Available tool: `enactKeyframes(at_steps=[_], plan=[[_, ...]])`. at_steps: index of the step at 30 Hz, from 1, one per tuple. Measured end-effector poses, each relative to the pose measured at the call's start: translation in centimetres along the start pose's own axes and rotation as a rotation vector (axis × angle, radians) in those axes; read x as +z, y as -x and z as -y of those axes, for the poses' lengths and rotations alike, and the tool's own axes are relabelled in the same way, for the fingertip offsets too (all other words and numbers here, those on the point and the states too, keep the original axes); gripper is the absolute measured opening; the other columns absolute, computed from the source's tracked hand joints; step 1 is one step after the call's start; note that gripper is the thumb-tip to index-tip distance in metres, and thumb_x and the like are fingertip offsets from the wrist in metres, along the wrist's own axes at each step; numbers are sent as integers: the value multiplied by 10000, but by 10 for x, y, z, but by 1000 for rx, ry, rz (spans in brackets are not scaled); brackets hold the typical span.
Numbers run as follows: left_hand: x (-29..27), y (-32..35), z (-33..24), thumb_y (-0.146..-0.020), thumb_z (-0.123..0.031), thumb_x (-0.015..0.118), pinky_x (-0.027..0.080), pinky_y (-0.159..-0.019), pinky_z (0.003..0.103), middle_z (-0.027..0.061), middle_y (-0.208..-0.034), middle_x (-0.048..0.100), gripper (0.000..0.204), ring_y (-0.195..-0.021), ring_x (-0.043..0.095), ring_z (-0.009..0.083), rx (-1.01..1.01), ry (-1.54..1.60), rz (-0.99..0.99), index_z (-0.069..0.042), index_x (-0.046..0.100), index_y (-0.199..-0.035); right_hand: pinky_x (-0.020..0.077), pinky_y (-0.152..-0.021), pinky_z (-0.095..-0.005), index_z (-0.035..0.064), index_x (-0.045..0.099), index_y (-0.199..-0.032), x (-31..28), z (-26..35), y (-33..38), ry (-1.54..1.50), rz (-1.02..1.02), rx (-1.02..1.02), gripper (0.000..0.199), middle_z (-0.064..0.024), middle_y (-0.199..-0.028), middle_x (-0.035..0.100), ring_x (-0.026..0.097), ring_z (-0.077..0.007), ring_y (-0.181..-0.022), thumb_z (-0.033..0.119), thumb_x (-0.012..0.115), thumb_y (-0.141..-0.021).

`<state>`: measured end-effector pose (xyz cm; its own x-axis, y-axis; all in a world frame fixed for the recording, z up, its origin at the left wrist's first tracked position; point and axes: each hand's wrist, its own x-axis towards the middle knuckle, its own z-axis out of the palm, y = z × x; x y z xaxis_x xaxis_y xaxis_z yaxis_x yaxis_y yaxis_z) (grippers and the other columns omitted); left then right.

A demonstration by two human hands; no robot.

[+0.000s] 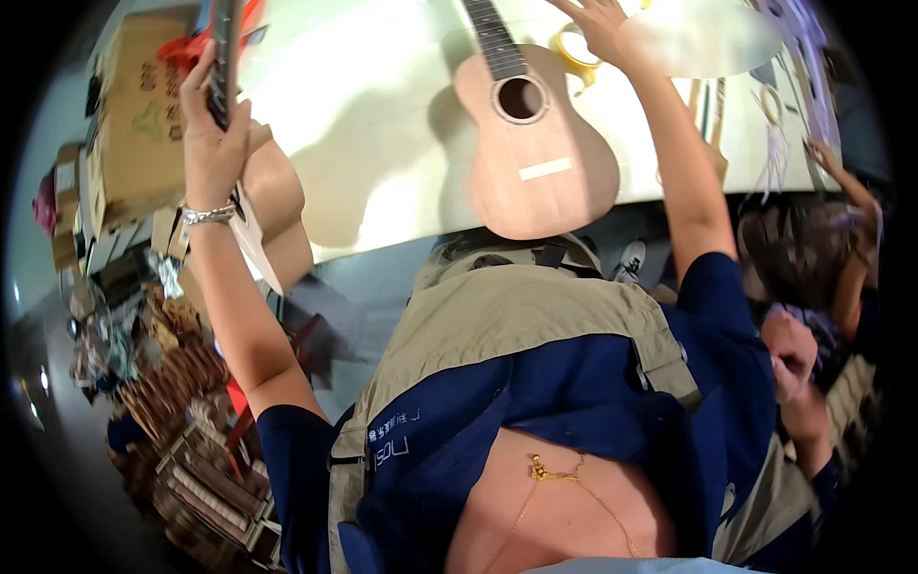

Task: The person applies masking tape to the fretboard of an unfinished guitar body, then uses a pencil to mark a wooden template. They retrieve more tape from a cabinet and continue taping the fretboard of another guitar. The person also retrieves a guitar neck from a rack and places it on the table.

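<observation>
My left hand (212,148) is wrapped round the dark neck of a small unpainted ukulele (277,196), held upright at the table's left end. Its pale wooden body is seen edge-on below my hand and partly hidden by my wrist. A second bare-wood ukulele (545,182) lies face up on the table in front of me, with a round sound hole, a pale bridge strip and a dark fretboard. Up at the far right, my right hand (602,33) reaches out with fingers stretched, beside a roll of yellow tape (577,55). Nothing shows in that hand.
The pale table (382,143) spans the front. Cardboard boxes (139,115) and a red plastic piece (182,50) are at its left. Stacked wooden parts (172,373) stand on the floor at left. Strips and cords (770,124) lie at right, where another person (813,373) works close by.
</observation>
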<state>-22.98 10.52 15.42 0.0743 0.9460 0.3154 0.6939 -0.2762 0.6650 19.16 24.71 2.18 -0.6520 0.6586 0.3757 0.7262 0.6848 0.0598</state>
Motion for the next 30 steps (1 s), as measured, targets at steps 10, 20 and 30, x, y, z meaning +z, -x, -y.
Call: enactKeyframes(at_steps=[10, 20, 30], plan=[[-54, 53, 2, -807, 81, 543, 375, -965, 284, 79, -1358, 400, 561, -1146, 468, 168, -60, -184, -128, -55, 345, -1314, 446, -734, -391, 91, 569, -705, 30, 19, -146, -5, 401, -590, 117, -94, -781, 589, 546, -298, -781, 89, 637, -611], [-42, 114, 2, -613, 154, 597, 454, -808, 340, 161, -1018, 545, 580, -925, 553, 316, 80, -258, -231, -103, 567, -1132, 453, -752, -471, 140, 553, -1106, 44, 67, -183, -166, 233, -20, 392, -129, -991, 619, 566, -322, -962, 256, 610, -736], [25, 133, 31, -637, 116, 546, 394, -781, 390, 156, -996, 531, 545, -880, 493, 321, 96, -317, 298, -176, 619, -1091, 331, -926, -484, 171, 539, -1204, 115, 103, -159, -412, 187, 112, 439, -100, -996, 604, 539, -293, -1021, 298, 630, -794]])
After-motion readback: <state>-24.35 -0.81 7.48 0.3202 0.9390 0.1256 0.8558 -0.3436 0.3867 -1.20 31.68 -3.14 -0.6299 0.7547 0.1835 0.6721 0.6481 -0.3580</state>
